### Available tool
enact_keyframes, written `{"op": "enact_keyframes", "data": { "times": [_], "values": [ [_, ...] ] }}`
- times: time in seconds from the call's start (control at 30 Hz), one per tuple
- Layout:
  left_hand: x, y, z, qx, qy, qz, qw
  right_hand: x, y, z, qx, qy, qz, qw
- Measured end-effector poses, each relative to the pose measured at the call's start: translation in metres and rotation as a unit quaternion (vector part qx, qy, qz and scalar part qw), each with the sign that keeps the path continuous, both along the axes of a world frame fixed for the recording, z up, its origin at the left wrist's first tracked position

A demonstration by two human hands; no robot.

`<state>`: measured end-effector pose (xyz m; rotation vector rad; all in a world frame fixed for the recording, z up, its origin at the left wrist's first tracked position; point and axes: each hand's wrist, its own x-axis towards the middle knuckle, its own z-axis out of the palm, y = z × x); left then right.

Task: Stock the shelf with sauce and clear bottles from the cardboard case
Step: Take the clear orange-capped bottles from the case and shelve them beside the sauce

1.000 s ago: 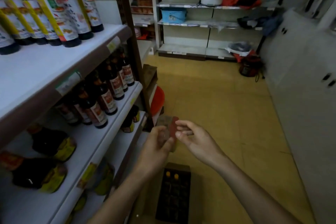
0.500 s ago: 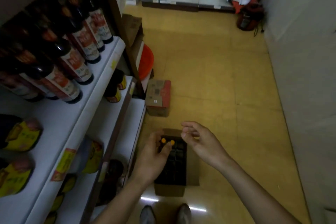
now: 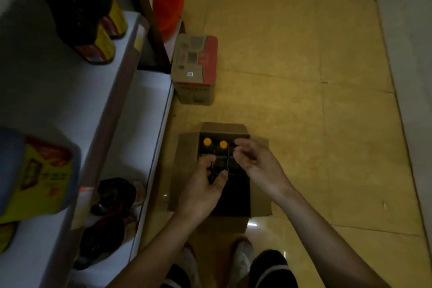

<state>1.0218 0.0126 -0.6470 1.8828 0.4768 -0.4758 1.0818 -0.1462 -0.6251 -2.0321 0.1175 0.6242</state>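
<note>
Open cardboard case [image 3: 186, 170], two orange-capped bottles [image 3: 207, 141]

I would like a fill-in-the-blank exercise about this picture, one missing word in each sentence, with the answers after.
1. The open cardboard case stands on the yellow ____.
2. Inside it, ____ orange caps show.
3. The left hand and the right hand are over the case and hold ____.
4. The shelf with dark bottles is on the person's ____ side.
Missing words: floor; two; nothing; left.

left hand [image 3: 201, 184] low, fingers [image 3: 207, 163] spread, right hand [image 3: 259, 166] loosely curled, apparently empty
</note>
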Motion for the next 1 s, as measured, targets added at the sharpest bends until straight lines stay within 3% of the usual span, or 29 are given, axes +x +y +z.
{"op": "enact_keyframes", "data": {
  "times": [0.2, 0.43, 0.6, 0.77, 1.0],
  "values": [
    [0.026, 0.000, -0.129, 0.002, -0.025, 0.002, 1.000, 0.020, 0.008, -0.130, -0.021, -0.038, -0.013, 0.999],
    [0.054, -0.001, -0.237, 0.013, -0.069, 0.013, 0.997, 0.043, 0.015, -0.235, -0.037, -0.083, -0.026, 0.996],
    [0.062, -0.004, -0.268, 0.033, -0.093, -0.022, 0.995, 0.050, 0.016, -0.270, -0.067, -0.129, 0.002, 0.989],
    [0.067, 0.002, -0.271, -0.019, -0.076, -0.019, 0.997, 0.055, 0.014, -0.277, -0.134, -0.176, 0.059, 0.973],
    [0.065, 0.011, -0.270, 0.000, -0.093, -0.034, 0.995, 0.058, 0.010, -0.288, -0.169, -0.113, 0.098, 0.974]
  ]
}}
